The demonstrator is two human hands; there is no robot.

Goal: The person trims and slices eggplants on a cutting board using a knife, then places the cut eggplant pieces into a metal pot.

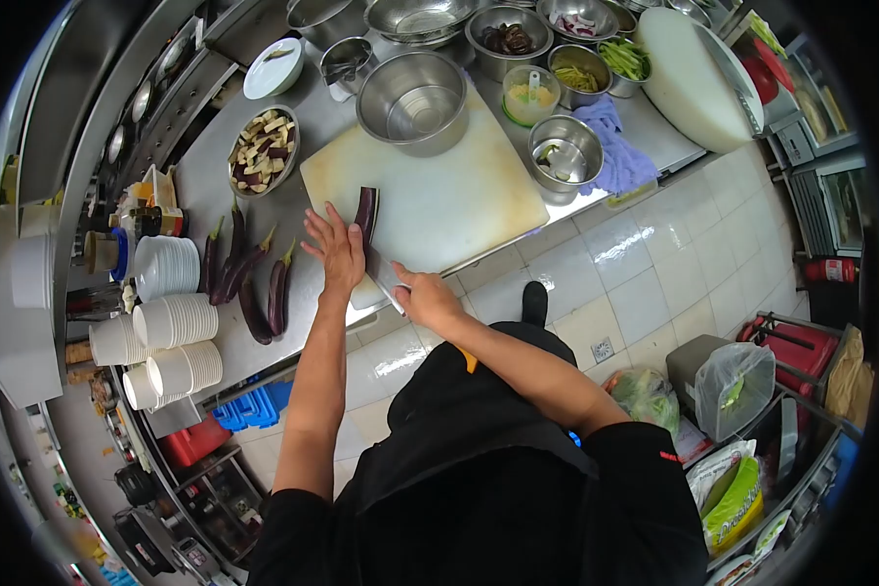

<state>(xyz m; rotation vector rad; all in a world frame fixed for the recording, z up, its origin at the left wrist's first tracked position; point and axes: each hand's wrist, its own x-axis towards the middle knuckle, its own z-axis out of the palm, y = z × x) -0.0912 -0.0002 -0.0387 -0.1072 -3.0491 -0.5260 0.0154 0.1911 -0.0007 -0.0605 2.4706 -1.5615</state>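
Note:
On the white cutting board [449, 205] lies a cut piece of purple eggplant [366, 212]. My left hand [338, 252] is at its left side, fingers stretched out and spread; whether the palm touches the eggplant I cannot tell. My right hand [430, 301] is closed around the handle of a kitchen knife [385, 277], whose blade points up and left toward the lower end of the eggplant. Several whole eggplants [240, 264] lie on the steel counter to the left. A metal bowl [290, 177] beyond them holds cut eggplant chunks [264, 151].
A large steel bowl [412, 98] stands on the board's far part. A smaller bowl [565, 151] and a purple cloth [610, 146] are at the right. Stacked white containers [176, 320] line the left counter edge. Several bowls of cut vegetables stand at the back.

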